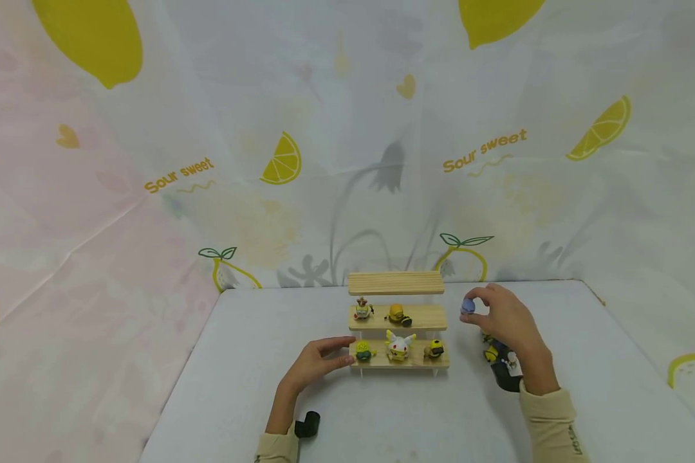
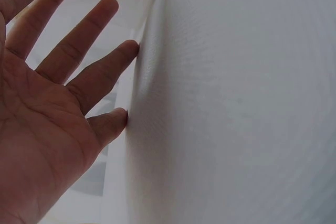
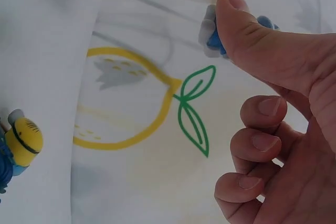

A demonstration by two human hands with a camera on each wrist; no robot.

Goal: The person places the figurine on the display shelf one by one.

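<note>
Lemon-printed cloth (image 1: pixel 336 83) is hung behind a white surface (image 1: pixel 255 360), where a tiered wooden stand (image 1: pixel 396 283) is set at the lower centre of the frame, five figures (image 1: pixel 401 347) ranged on its two lower tiers. Just right of the stand, a small blue figure (image 1: pixel 468 307) is held aloft, pinched between thumb and forefinger of the right hand (image 1: pixel 506 315). The stand's left end is touched by the left hand (image 1: pixel 318 363), its fingers extended and spread. For a tidy placement on a tier, the blue figure would best be lowered upright, clear of its neighbours, with the stand steadied lightly. Its front is largely covered by the thumb in the right wrist view and cannot be read; loose figures (image 1: pixel 490 354) at right are partly hidden by the right hand, and both sleeves (image 1: pixel 547 421) are cut off below.
</note>
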